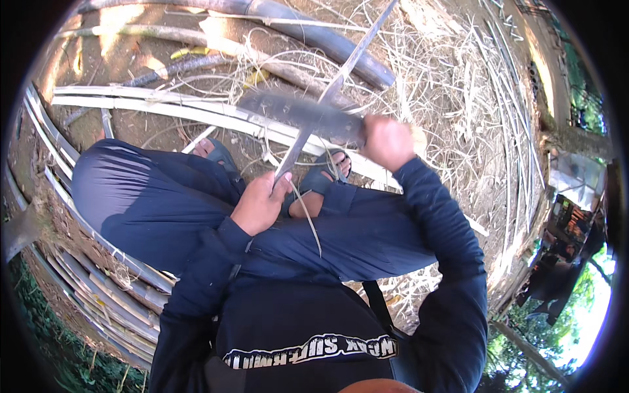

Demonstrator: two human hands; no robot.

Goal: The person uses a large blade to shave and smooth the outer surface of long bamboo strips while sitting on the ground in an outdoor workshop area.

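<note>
Two hands are at work, both grasping. The left hand (261, 204) is closed around the lower end of one bamboo strip (362, 52), which slants up and to the right, over the ground, to the top edge. The right hand (391, 142), slightly blurred, grips the handle of one knife (278, 110); its broad dark blade crosses the strip above the left hand, though whether they touch I cannot tell. One thin sliver (310, 223) hangs beside the left hand. Two sandals (223, 157) show on the feet. Beyond lie one thick dark pole (321, 42), two long pale slats (164, 101) side by side, and shavings (439, 85) too many to count.
</note>
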